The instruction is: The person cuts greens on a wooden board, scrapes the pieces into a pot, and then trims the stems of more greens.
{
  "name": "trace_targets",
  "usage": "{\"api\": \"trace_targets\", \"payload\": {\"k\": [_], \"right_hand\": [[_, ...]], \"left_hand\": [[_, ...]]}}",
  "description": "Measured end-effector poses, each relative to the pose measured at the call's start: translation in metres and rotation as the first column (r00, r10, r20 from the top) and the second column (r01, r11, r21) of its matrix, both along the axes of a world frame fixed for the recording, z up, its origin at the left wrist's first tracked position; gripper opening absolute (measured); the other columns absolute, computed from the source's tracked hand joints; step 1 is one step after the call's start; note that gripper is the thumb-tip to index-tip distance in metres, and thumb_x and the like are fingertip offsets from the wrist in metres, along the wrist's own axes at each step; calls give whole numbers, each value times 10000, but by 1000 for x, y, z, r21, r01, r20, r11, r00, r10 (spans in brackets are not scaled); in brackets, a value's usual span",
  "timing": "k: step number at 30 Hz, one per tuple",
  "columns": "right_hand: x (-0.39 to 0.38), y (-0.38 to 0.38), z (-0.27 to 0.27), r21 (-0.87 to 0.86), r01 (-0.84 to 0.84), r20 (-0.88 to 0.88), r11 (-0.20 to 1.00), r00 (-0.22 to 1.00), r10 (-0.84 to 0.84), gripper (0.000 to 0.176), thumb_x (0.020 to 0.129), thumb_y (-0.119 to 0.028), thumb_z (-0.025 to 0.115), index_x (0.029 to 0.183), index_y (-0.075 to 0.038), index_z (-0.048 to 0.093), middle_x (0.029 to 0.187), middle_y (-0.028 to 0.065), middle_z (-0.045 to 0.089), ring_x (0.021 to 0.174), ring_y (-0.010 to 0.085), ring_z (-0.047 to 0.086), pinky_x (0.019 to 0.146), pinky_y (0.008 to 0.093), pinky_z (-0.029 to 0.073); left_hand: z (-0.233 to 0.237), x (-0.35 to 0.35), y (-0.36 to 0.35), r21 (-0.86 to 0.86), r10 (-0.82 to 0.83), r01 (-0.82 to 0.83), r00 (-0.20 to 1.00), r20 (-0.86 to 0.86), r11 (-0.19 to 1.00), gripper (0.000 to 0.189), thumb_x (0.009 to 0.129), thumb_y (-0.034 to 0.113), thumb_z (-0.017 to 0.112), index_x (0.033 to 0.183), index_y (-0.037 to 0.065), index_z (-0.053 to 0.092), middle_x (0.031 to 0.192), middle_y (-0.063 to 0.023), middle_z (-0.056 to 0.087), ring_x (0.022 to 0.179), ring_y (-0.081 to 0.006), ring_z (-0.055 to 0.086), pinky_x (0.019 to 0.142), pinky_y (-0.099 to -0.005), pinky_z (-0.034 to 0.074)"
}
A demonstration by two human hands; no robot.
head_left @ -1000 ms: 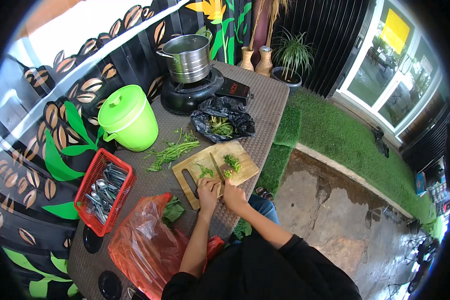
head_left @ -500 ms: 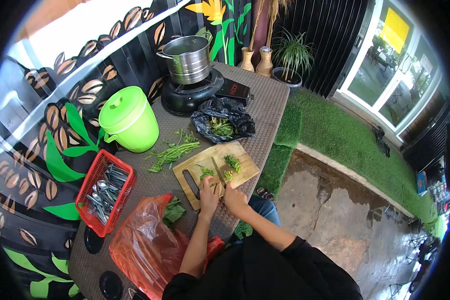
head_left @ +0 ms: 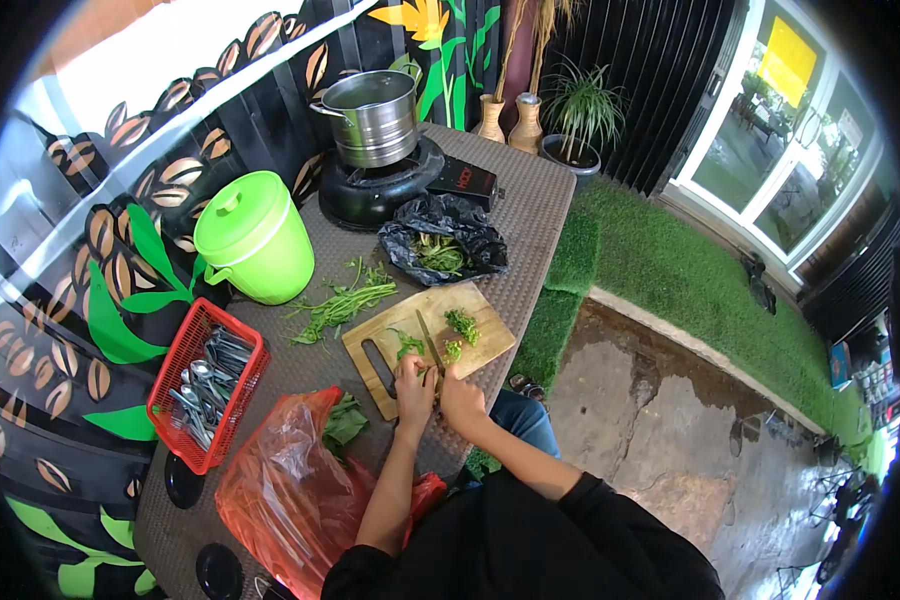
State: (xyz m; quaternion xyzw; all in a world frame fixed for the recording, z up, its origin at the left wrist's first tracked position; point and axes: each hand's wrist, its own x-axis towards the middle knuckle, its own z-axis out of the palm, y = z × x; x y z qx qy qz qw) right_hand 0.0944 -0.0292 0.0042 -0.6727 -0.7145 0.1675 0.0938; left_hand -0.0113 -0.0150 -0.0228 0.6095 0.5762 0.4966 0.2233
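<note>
My right hand [head_left: 461,403] is closed around the handle of a kitchen knife [head_left: 428,336], whose blade points away from me over a wooden cutting board [head_left: 493,338]. On the near left part of the board, my left hand [head_left: 413,396] curls over leafy green herbs [head_left: 409,344], just left of the blade. Chopped greens [head_left: 461,323] lie in small piles to the right of the knife. Beyond the board, uncut green stalks [head_left: 342,305] are spread on the table. A black plastic bag [head_left: 400,240] holding more greens sits behind the board.
A steel pot [head_left: 375,130] stands on a black portable stove [head_left: 355,195] at the back. Left are a lime green lidded bucket [head_left: 260,240] and a red basket [head_left: 210,462] of cutlery. A red plastic bag [head_left: 280,490] with leaves lies near my left forearm.
The view has shifted slightly. Both hands stay at the board, the right still on the knife and the left on the herbs, with only small movements; the piles look much the same.
</note>
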Motion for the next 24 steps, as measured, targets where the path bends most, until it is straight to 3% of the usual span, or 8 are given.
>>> {"api": "trace_targets", "payload": {"k": [6,10,13,15,16,18,21,24], "right_hand": [[20,7,5,14,-44,50,999,998,43,285,855,-155,447,1082,13,405,725,199,653,668,339,664,554,416,533],[36,17,11,-29,-125,51,992,991,126,380,836,-135,491,1128,70,360,710,226,632,681,369,652,557,440,522],[44,27,22,-62,-165,10,984,986,166,357,836,-141,490,1099,65,367,727,237,630,691,388,646,577,470,517],[44,27,27,-76,-175,5,982,984,176,323,831,-142,493,1057,57,376,739,247,627,705,390,644,591,485,513],[42,26,27,-76,-174,4,982,985,174,315,828,-137,493,1049,55,377,747,251,628,712,393,645,598,484,514],[37,20,28,-74,-169,2,983,985,170,307,824,-132,493,1041,53,378,754,254,628,719,396,645,605,483,515],[22,0,25,-84,-105,-30,991,994,102,339,820,-122,488,1077,66,371,761,257,631,729,399,647,622,472,522],[9,-9,12,-53,-10,-26,999,1000,9,343,819,-98,492,1100,58,372,766,249,637,710,379,656,598,435,538]], "left_hand": [[4,3,-3,53,18,-13,996,-84,998,261,786,14,634,998,12,482,930,-164,594,898,-304,606,750,-375,471],[11,1,3,4,-95,95,994,-61,995,284,786,-3,606,1048,11,499,975,-164,576,937,-335,569,778,-421,453],[12,2,8,-67,-146,149,988,52,987,322,773,7,631,1072,21,512,960,-158,586,934,-339,569,776,-426,453],[13,5,12,13,11,-10,999,-33,1000,291,745,1,658,1023,26,575,914,-129,618,888,-284,585,790,-371,446],[14,4,11,16,11,-10,999,-34,1000,291,745,1,658,1023,26,575,914,-129,618,888,-284,585,790,-371,446],[14,0,5,70,76,-59,960,-270,996,167,720,19,676,883,20,639,873,-117,604,895,-288,542,807,-374,417],[11,3,4,62,44,-29,965,-259,998,108,743,80,668,810,-1,644,907,-111,582,915,-291,495,840,-393,383],[11,4,1,142,45,2,941,-334,990,125,761,105,652,839,7,644,899,-105,581,920,-290,499,837,-393,382]]}}
